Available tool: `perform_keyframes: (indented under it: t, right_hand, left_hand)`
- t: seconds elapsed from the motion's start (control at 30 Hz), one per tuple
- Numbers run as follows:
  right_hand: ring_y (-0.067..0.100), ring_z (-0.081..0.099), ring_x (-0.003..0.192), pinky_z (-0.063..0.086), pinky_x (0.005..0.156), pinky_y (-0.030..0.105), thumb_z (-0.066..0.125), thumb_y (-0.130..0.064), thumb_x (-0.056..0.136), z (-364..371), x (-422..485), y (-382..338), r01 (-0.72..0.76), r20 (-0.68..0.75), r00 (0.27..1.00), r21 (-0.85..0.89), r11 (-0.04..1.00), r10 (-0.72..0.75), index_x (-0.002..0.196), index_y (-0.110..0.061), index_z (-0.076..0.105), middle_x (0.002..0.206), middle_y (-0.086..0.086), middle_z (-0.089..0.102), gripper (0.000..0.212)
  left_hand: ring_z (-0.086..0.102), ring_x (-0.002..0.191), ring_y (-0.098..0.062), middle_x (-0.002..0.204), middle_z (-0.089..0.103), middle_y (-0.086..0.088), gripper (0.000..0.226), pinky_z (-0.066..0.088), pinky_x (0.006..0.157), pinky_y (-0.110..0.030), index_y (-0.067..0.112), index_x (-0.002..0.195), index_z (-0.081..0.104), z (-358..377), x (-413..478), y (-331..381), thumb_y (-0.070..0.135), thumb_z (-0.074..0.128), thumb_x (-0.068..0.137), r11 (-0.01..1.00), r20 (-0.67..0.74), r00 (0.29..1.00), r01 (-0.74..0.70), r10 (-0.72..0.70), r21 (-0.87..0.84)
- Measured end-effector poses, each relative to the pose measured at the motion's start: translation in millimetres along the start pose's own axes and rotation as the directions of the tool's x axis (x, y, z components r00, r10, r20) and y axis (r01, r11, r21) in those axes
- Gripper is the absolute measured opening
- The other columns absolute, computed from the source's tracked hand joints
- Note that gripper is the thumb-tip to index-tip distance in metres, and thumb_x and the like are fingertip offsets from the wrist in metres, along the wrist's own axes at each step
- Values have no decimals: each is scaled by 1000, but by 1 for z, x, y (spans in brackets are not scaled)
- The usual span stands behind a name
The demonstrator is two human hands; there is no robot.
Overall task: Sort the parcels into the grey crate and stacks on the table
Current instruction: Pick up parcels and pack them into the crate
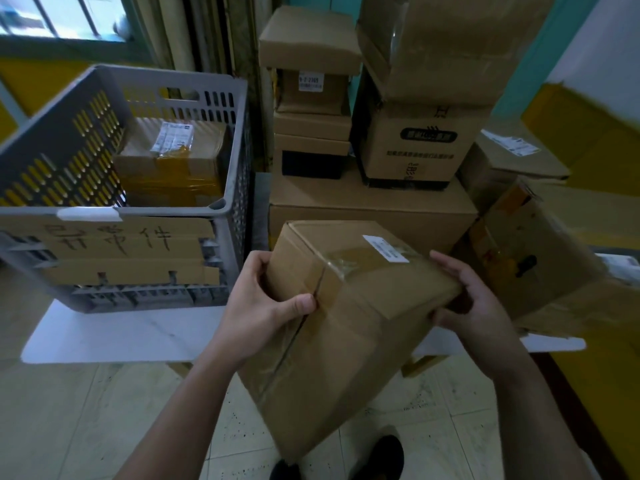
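White tabletop (121, 334), not much room.
The left hand (263, 306) and right hand (478, 306) curl fingers round a tilted parcel (346, 341); it may slip, or bump the stack (374, 209).

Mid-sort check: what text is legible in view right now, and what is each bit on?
"异常件", handwritten: cardboard sign on the grey crate.
"9-2-23..", last digits unsure: white label on a small stacked box.
Blurred, unreadable: shipping label on the held parcel; sticker on the parcel in the crate; black print on the printed carton.
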State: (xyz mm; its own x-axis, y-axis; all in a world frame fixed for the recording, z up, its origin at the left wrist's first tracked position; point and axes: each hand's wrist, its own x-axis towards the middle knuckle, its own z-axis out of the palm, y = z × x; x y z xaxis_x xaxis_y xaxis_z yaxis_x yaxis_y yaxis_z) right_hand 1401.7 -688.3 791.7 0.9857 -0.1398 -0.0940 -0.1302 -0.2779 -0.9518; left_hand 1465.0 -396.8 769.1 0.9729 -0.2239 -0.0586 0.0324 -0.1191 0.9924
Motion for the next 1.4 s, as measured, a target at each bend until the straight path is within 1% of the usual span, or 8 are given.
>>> perform_keyframes:
  t: [0.13,0.27,0.47,0.7,0.9,1.17,1.27,1.4]
  right_hand:
    - [9,47,119,43,95,33,71,-61,63,27,12,-21,-21,-307,951,62,998,39,146,-40,36,142,-9,46,92]
    - [7,44,119,40,92,30,50,-71,67,52,25,-40,-42,-372,928,-30,999,28,144,-29,42,148,-2,44,89]
    - [4,43,120,39,97,30,42,-74,72,74,14,-70,42,-230,970,-148,988,-75,141,-43,43,136,-17,45,76]
    - [9,25,143,35,115,48,62,-89,52,77,-12,-93,118,125,989,-315,942,-82,143,-67,-7,158,-25,12,116]
    - [-28,42,101,41,76,5,69,-54,62,74,-6,-122,290,-99,943,-225,930,-318,145,-45,29,122,-41,37,93]
    - [-17,53,99,46,69,7,74,-54,49,74,1,-181,413,-93,902,-100,905,-422,103,-52,44,110,-32,52,62]
    - [-19,52,106,50,73,8,72,-56,55,77,6,-207,493,12,869,-107,863,-495,113,-56,44,112,-36,53,64]
    - [0,51,124,54,95,34,67,-63,61,89,22,-240,624,136,781,-133,770,-609,141,-40,45,134,-25,52,86]
  left_hand:
    - [63,103,-8,116,62,9,90,55,86,-34,41,112,49,8,0,7,71,84,35,999,-123,992,33,-36,-25]
    - [62,105,-10,115,62,9,81,55,90,-40,40,118,49,17,2,15,72,78,49,998,-250,967,40,-51,-46]
    - [58,107,-13,119,57,5,87,52,95,-44,25,132,46,12,-1,28,64,78,62,992,-378,921,61,-97,-107]
    - [59,108,-15,118,56,6,89,52,93,-42,32,127,38,-6,-10,49,62,78,53,984,-387,916,39,-105,-176]
    - [61,106,-8,119,58,10,92,55,86,-33,29,126,44,-19,-23,80,46,86,46,986,-328,944,-93,44,-136]
    - [52,112,6,126,46,24,103,49,88,-21,42,134,26,-40,-31,127,57,83,50,959,-365,887,-268,284,94]
    - [54,106,15,122,47,28,97,49,86,-17,43,134,27,-51,-35,144,56,80,54,945,-461,827,-309,323,109]
    - [55,96,22,116,50,28,90,46,79,-12,38,134,28,-70,-37,163,53,76,59,930,-577,737,-343,352,131]
